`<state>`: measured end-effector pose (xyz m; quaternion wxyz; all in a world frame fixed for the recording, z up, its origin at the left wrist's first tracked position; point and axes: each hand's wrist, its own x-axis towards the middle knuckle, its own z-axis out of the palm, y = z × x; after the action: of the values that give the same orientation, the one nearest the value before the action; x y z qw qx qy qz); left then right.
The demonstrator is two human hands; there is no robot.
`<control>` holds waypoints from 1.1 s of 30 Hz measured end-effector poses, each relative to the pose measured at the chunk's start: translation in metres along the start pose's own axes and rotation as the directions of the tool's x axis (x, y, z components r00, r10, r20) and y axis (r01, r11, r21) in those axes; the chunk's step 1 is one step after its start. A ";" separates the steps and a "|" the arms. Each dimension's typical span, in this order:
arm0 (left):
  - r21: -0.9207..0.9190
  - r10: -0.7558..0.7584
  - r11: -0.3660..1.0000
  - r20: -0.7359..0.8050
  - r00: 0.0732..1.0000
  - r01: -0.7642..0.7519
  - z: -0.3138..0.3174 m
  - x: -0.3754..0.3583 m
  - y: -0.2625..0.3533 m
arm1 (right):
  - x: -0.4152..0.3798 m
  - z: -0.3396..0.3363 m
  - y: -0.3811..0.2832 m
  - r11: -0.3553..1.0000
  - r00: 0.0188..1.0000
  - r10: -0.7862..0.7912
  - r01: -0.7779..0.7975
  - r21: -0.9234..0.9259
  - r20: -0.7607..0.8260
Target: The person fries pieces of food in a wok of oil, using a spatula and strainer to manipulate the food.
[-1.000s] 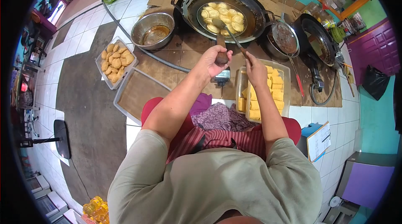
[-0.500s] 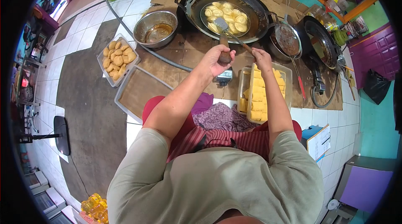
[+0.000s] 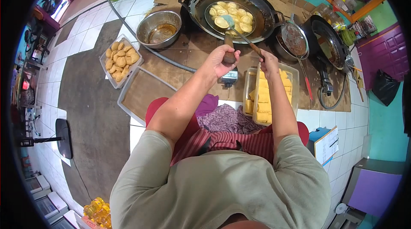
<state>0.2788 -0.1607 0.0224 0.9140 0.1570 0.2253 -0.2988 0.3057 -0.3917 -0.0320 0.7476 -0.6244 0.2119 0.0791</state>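
My left hand (image 3: 220,61) is closed around the thick wooden handle of a round skimmer (image 3: 228,40), whose wide head sits inside a large black wok (image 3: 266,15). Pale yellow pieces of dough (image 3: 245,20) lie in oil on that round head. In my right hand (image 3: 268,63) is the wooden handle of a spatula (image 3: 245,38). The spatula's blade is among the dough pieces, beside one at the near left, and its tip is partly hidden.
Left of the wok stands a metal bowl (image 3: 159,28). A tub of browned pieces (image 3: 121,61) and a shallow tray (image 3: 143,94) lie nearer. Yellow rolls (image 3: 264,100) fill containers below my right hand. A strainer (image 3: 294,40) and a second black pan (image 3: 327,43) stand right.
The spatula's blade has turned and shifted slightly up, and a dough piece at the near left now shows beside it. My left hand has barely moved.
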 end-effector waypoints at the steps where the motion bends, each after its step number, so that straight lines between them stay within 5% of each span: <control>1: 0.002 0.000 1.000 0.007 1.000 0.000 -0.001 0.001 0.000 | 0.010 0.000 0.013 0.969 0.979 -0.201 0.195 -0.150 -0.025; 3: 0.008 -0.004 1.000 0.024 1.000 0.004 -0.002 0.003 0.000 | 0.028 0.005 0.043 0.734 0.821 -0.571 0.518 -0.439 0.014; 6: 0.019 0.007 1.000 0.017 1.000 -0.007 -0.002 0.002 0.000 | -0.001 0.011 0.053 0.395 0.670 -0.730 0.572 -0.719 0.132; 14: 0.046 0.009 0.999 0.009 1.000 -0.009 -0.001 -0.002 -0.003 | -0.067 0.001 0.036 0.135 0.624 -0.698 0.598 -0.790 0.353; 15: 0.050 0.005 0.999 0.004 1.000 -0.006 -0.001 -0.002 -0.003 | -0.073 -0.002 0.032 0.135 0.684 -0.645 0.540 -0.831 0.340; 18: 0.091 0.020 0.996 0.002 1.000 -0.020 0.000 -0.004 -0.008 | -0.065 -0.021 0.040 0.269 0.624 -0.734 0.630 -0.728 0.269; 19: 0.086 0.022 0.996 0.008 1.000 -0.022 0.000 -0.005 -0.008 | -0.069 -0.028 0.036 0.466 0.760 -0.631 0.533 -0.706 0.157; 22: 0.084 0.013 0.996 0.021 1.000 -0.015 -0.001 -0.005 -0.010 | -0.046 -0.054 0.036 0.721 0.771 -0.618 0.477 -0.502 -0.156; 23: 0.091 0.011 0.996 0.017 1.000 -0.013 -0.004 -0.004 -0.009 | -0.029 -0.067 0.039 0.733 0.713 -0.664 0.562 -0.383 -0.226; 26: 0.111 0.016 0.994 -0.002 1.000 -0.016 -0.004 -0.002 -0.015 | -0.004 -0.093 0.022 0.786 0.614 -0.618 0.484 -0.384 -0.491; 28: 0.111 0.030 0.993 -0.006 1.000 -0.029 -0.009 0.002 -0.014 | 0.044 -0.134 0.031 0.743 0.518 -0.669 0.488 -0.457 -0.534; 29: 0.203 0.055 0.977 0.049 0.997 -0.064 -0.011 0.000 -0.013 | 0.069 -0.159 0.033 0.814 0.613 -0.574 0.355 -0.460 -0.543; 30: 0.293 0.089 0.949 0.095 0.991 -0.113 -0.014 0.000 -0.014 | 0.095 -0.180 0.043 0.843 0.653 -0.537 0.408 -0.350 -0.533; 33: 0.236 0.095 0.968 -0.004 0.996 -0.091 -0.025 0.014 -0.019 | 0.116 -0.205 0.058 0.943 0.823 -0.255 0.327 0.057 -0.508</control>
<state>0.2695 -0.1714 -0.0095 0.9001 0.2770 0.1877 -0.2791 0.3423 -0.5952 -0.1592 0.7140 -0.5940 0.3030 -0.2135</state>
